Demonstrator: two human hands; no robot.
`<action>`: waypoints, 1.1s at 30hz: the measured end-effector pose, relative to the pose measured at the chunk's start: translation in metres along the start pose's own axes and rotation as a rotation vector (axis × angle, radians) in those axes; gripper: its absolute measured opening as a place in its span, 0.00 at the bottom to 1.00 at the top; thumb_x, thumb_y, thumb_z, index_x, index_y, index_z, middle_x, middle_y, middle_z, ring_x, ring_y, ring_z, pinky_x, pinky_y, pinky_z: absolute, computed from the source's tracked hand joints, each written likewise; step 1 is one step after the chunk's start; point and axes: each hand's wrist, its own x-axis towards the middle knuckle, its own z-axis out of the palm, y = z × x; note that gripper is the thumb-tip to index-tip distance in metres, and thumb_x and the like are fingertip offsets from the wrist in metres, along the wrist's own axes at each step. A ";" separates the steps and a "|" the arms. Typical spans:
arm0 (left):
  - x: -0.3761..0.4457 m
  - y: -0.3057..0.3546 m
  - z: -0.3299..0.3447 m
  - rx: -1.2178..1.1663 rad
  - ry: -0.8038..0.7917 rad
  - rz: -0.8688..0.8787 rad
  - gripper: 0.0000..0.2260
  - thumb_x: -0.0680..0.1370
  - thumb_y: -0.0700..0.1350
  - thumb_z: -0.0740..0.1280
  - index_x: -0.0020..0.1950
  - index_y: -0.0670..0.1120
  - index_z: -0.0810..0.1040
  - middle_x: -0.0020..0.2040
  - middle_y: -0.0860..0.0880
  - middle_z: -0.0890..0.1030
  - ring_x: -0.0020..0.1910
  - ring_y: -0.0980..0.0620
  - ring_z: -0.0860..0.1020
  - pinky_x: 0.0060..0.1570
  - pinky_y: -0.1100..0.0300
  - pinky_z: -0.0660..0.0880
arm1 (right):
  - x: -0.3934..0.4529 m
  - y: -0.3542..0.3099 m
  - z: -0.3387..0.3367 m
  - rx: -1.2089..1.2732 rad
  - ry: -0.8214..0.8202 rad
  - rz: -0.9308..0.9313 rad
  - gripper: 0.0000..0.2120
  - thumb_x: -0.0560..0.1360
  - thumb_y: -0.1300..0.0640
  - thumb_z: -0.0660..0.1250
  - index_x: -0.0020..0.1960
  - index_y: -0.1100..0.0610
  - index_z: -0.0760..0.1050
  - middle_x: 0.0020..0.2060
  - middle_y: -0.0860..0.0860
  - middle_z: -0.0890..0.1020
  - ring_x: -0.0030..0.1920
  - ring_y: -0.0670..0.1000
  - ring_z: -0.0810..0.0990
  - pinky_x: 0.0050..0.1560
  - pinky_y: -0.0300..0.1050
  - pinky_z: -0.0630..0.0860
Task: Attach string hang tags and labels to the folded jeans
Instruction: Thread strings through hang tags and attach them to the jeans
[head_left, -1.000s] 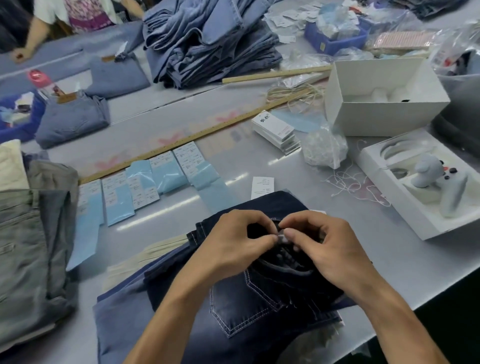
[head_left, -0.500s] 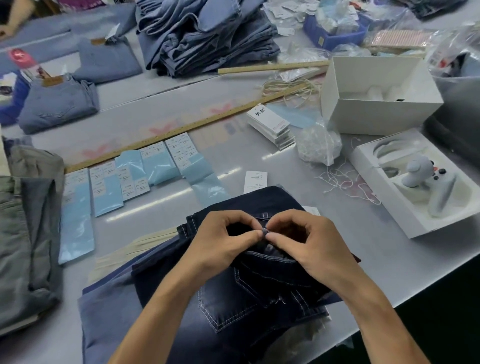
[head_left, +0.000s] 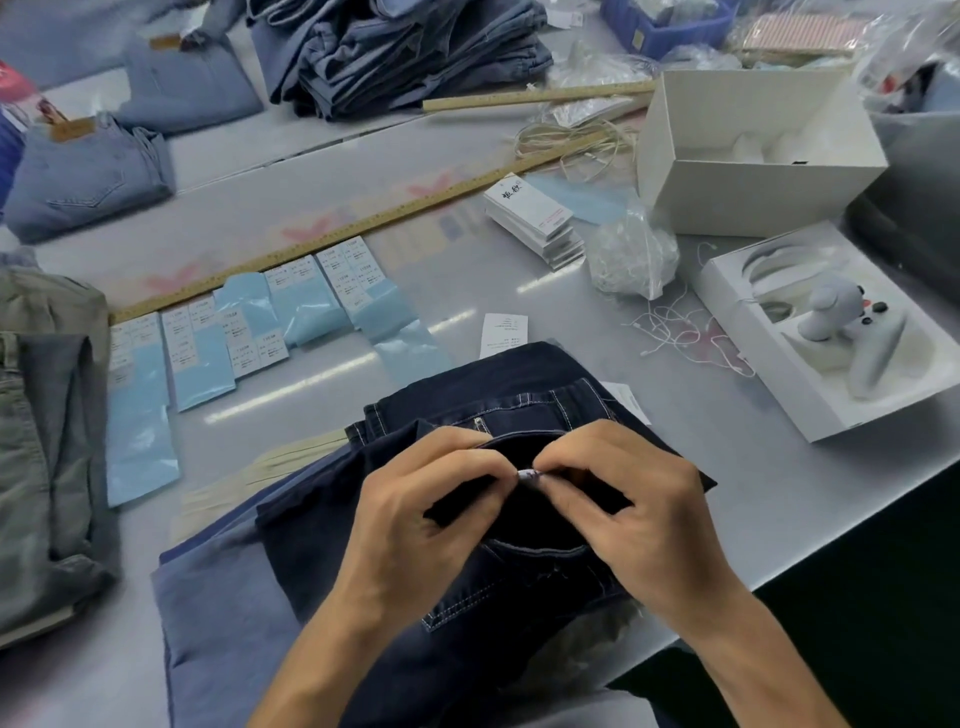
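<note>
Dark blue folded jeans (head_left: 498, 389) lie on the table in front of me, on top of a lighter blue pair (head_left: 223, 613). My left hand (head_left: 431, 509) and my right hand (head_left: 628, 509) meet over the waistband. Both pinch a small white string fastener (head_left: 529, 474) between their fingertips, right at a dark fold of the denim. A stack of white hang tags (head_left: 535, 218) lies further back. Loose white strings (head_left: 680, 332) are scattered to the right. Light blue label sheets (head_left: 249, 332) lie in a row to the left.
A clear bag of strings (head_left: 631, 254) sits near an open white box (head_left: 753, 150) and a tray holding a grey controller (head_left: 841, 332). A wooden ruler (head_left: 363, 228) crosses the table. Grey-green jeans (head_left: 47, 441) lie at left. Blue jeans piles (head_left: 405, 47) sit at the back. The table edge (head_left: 779, 577) runs at right.
My hands have stayed together over the waistband, shifting slightly toward me. A white fastener tip now shows between the fingertips. My view has drifted, so the table contents sit a little differently.
</note>
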 end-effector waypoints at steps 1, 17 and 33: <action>-0.001 0.000 0.000 -0.003 0.003 -0.004 0.05 0.75 0.38 0.74 0.49 0.46 0.85 0.52 0.57 0.81 0.50 0.53 0.82 0.52 0.67 0.74 | 0.000 0.000 0.000 0.007 0.004 -0.014 0.02 0.76 0.63 0.74 0.48 0.59 0.83 0.44 0.48 0.82 0.46 0.48 0.82 0.47 0.45 0.78; -0.020 -0.015 -0.003 0.109 0.332 -0.332 0.22 0.83 0.55 0.60 0.77 0.52 0.67 0.74 0.52 0.72 0.71 0.50 0.73 0.69 0.54 0.72 | 0.013 -0.025 -0.035 -0.328 0.407 0.112 0.09 0.83 0.62 0.63 0.58 0.66 0.78 0.50 0.58 0.83 0.49 0.55 0.84 0.53 0.40 0.78; -0.062 -0.027 0.025 0.665 -0.145 -0.302 0.29 0.81 0.57 0.59 0.80 0.47 0.66 0.82 0.46 0.58 0.81 0.47 0.57 0.75 0.43 0.54 | 0.058 -0.004 -0.004 -0.805 -0.510 0.213 0.31 0.81 0.38 0.48 0.82 0.46 0.53 0.82 0.45 0.51 0.80 0.49 0.52 0.79 0.57 0.56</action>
